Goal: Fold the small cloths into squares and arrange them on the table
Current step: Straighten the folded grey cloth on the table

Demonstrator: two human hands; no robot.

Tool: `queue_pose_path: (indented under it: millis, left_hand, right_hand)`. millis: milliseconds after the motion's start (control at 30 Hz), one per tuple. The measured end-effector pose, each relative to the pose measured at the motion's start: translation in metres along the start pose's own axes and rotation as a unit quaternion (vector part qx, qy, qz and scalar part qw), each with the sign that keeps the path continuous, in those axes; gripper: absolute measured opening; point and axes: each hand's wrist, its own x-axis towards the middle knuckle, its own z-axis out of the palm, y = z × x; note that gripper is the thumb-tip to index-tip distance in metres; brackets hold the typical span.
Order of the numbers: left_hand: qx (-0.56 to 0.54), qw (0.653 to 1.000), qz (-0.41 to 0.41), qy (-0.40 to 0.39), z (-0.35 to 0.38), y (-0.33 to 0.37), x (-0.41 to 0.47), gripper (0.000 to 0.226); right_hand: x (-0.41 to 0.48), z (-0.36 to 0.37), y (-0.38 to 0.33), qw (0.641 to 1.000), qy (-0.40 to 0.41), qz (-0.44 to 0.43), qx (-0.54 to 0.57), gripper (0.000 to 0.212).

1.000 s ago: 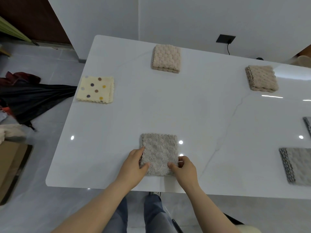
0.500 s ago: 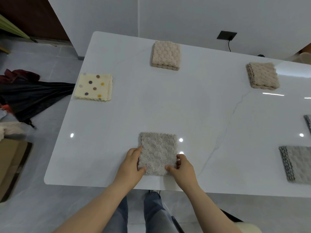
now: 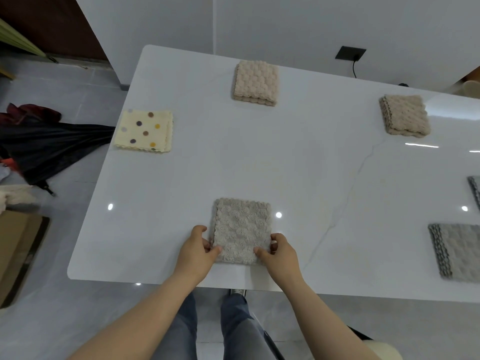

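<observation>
The left grip and the right grip each pinch a near corner of the beige-grey cloth, thumbs on top. The cloth lies flat at lower centre of the frame on the desk. Its slightly longer axis runs up-frame, away from both hands, which are equally near.

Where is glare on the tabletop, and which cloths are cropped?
Head view: round spots dot the white table, one beside the taupe cloth; a streak lies below the far-right beige cloth; the right edge crops the upper grey cloth and lower grey cloth.
</observation>
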Motion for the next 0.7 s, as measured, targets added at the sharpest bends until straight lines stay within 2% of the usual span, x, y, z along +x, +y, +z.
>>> queue_pose_path:
  millis: [267,600,700]
  left_hand:
    - [-0.007,0.999,0.021,0.024,-0.001,0.012,0.011,0.056]
    - [-0.024,0.999,-0.007,0.034,-0.002,0.014,0.005,0.052]
    - [-0.023,0.999,-0.011,0.041,-0.009,0.018,0.003,0.05]
  right_hand:
    - [0.012,-0.005,-0.009,1.0,0.01,0.001,0.003,0.044]
    - [0.008,-0.011,-0.012,1.0,0.012,0.012,0.005,0.045]
    - [0.007,-0.017,-0.017,0.998,0.047,-0.025,-0.04,0.045]
